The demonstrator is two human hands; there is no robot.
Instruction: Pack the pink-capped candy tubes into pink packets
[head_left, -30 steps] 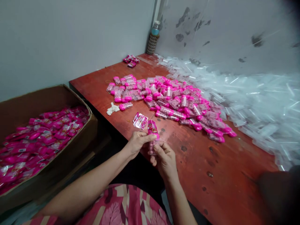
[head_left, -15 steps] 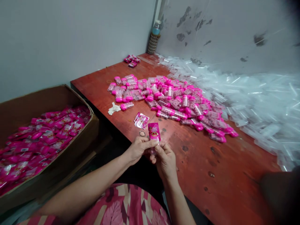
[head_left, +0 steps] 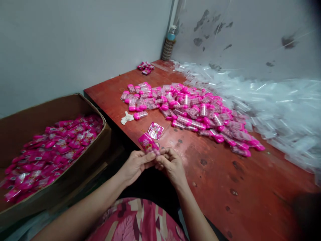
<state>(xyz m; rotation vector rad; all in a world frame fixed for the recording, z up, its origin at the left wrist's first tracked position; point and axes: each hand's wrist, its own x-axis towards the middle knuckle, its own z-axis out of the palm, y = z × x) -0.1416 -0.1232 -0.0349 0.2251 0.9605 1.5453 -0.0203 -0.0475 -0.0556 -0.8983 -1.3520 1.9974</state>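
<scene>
Pink packet (head_left: 147, 142): lower middle of the frame, above the near edge of the red surface (head_left: 213, 180); tilted, upper end leaning left.
Left hand (head_left: 136, 166): clamped on the packet's lower part, thumb on top.
Right hand (head_left: 173, 165): thumb and fingers pinched together at the packet's lower end; exact contact partly hidden by the fingers.
Loose wrappers (head_left: 155, 130): flat on the surface, centre of the frame, just beyond the packet.
Bead-filled containers (head_left: 190, 108): pink-capped heap, centre to right of centre.
Transparent plastic pieces (head_left: 278, 110): large heap, right of the frame.
Cardboard box (head_left: 107, 132): left of the frame, pink packets inside.
Risk, film: may crease or split, in my judgement, if pulled askew or pinched too hard.
Risk, drop: a slack pinch could let the packet fall into the dark gap below the surface's edge.
Print: lettering and an emblem on the packet, too small to read; pale label patches on boxed packets; no brand legible.
</scene>
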